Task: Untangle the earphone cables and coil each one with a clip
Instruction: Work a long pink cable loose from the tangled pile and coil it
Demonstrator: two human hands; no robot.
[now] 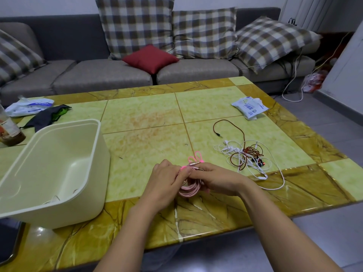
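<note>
Hands [165, 178] [216, 178] gripping pink cable coil [189, 190] near table edge [196, 240].

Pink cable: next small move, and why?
Probably cinch the bright pink clip round the coil. The left hand and right hand grip the pink cable, already looped, with the clip's loops sticking out on top. The white and red tangle comes after.

The green-and-amber marble table [141, 118] in front of me carries a cream plastic bin [94, 183] at my left. Behind it stands a bottle [9, 130], next to a white plastic bag [29, 107] and a dark cloth [49, 116]. At my right lies a tangle of white and red-brown earphone cables [245, 156], with a tissue pack [249, 107] farther back.
</note>
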